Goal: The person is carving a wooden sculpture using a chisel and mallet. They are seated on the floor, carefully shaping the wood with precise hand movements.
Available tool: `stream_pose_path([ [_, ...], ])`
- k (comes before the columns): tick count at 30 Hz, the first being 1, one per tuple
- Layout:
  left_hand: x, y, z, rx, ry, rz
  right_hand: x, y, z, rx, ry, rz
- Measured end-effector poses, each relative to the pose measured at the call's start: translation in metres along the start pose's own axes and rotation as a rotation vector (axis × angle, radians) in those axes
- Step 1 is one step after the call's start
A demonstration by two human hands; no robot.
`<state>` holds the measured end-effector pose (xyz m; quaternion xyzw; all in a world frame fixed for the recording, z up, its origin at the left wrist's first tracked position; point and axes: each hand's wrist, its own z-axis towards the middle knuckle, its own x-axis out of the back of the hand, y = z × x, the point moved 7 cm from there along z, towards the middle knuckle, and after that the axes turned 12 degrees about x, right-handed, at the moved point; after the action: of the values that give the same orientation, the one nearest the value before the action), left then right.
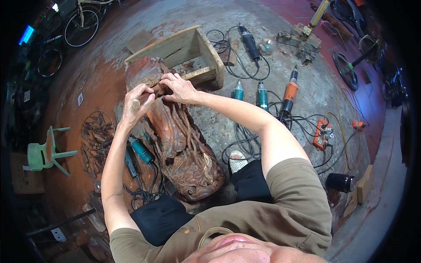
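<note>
A long reddish-brown wood carving [169,127] with swirling relief lies between my legs, its far end up against a wooden box. My left hand [139,103] is closed around a carving chisel; the round pale butt of its wooden handle [135,104] pokes out from the fist. The blade is hidden near the carved surface. Close beside it, my right hand [180,89] lies on the carving's upper part, thumb and fingers apart. The tips of its fingers press on the wood near the left hand.
The open wooden box [209,55] stands beyond. At left are many chisels in a round basket [98,136], a green chair [46,151] and a teal power tool [141,150]. At right lie an orange grinder [290,93], a black grinder [250,44], tangled cords and a power strip [321,133].
</note>
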<state>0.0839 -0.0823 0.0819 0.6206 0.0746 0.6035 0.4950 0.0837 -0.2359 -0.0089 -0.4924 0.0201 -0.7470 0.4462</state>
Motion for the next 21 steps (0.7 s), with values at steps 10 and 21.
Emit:
stream_pose_path([
  [10, -0.003, -0.008, -0.006, -0.044, 0.068, 0.003, -0.002, 0.001, 0.004, 0.012, -0.004, -0.039],
  [21, 0.011, -0.018, -0.007, 0.148, 0.096, -0.164, -0.006, -0.002, 0.004, 0.024, -0.011, -0.021],
])
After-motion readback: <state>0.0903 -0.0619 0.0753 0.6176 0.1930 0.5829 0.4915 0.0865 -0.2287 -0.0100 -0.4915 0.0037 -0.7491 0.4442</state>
